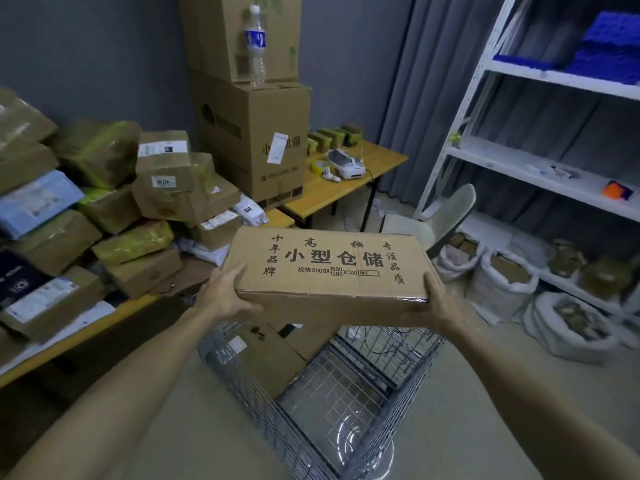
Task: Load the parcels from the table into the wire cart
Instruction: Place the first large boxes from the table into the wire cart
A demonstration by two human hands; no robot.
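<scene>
Closest to the camera, the wire cart (239, 379) is sitting on the floor right in front, with a couple of brown cartons (266, 355) already lying in its far end. Just above that end, the flat cardboard box (329, 268) with the black Chinese print is hanging in the air, not touching the cart. Both hands are carrying it. The left hand (228, 296) is gripping the left end, thumb on top and fingers curled underneath. The right hand (433, 303) is clamping the right end the same way.

Off to the left, the long table (86, 327) is still holding a big messy pile of parcels (104, 209), taped brown boxes plus a light blue one. Behind the pile, two big cartons (252, 140) are standing stacked, with a water bottle (255, 46) upright on the lower one. Further right, a second table (332, 192) is carrying a tape roll (319, 165) and a white gadget (346, 164). A chair (446, 216) is standing by it, white sacks (502, 282) are slumping on the floor, and a white shelf rack (519, 157) is filling the right side.
</scene>
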